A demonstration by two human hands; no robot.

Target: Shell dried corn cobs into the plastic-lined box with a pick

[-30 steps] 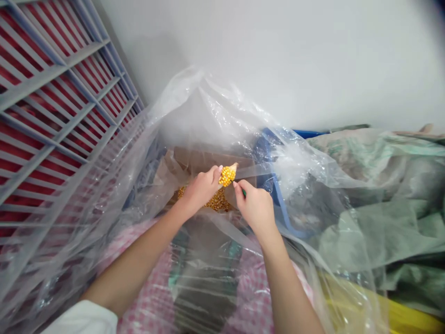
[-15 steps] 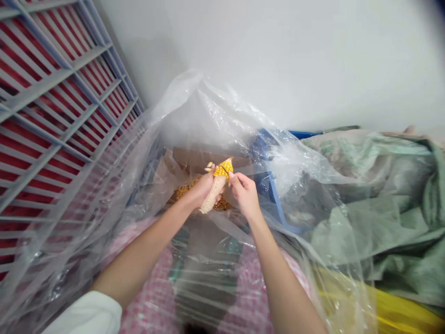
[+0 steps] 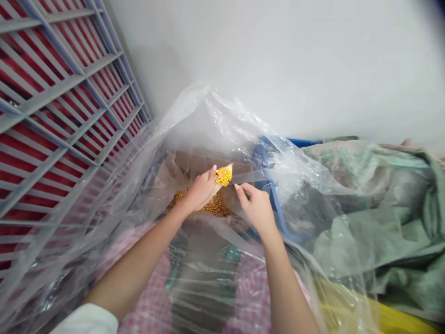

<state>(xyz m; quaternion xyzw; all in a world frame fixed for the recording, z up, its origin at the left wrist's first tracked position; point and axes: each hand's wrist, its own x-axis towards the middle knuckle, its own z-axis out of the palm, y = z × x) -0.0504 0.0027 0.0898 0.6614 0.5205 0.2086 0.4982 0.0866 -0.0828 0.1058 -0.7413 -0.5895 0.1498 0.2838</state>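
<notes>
Head view: one corn cob (image 3: 224, 175), tapered, its upper end beaded with glossy yellow kernels and finished in a pale, dry point, lay tilted in the left hand (image 3: 204, 186), whose fingers were wrapped round it. One slim tool (image 3: 232, 183), thin dark shaft, was pinched between thumb and fingers of the right hand (image 3: 256, 206), its end at the kernels. Beneath: loose kernels (image 3: 217, 205), small, hard-looking, golden brown, heaped before a smooth brown panel (image 3: 243, 162). Around these: crinkled clear plastic sheeting (image 3: 205, 116). Right: blue rigid bin (image 3: 283, 222); creased grey-green sacking (image 3: 382, 227). Left: slatted lilac-grey lattice (image 3: 66, 88), red behind it.
</notes>
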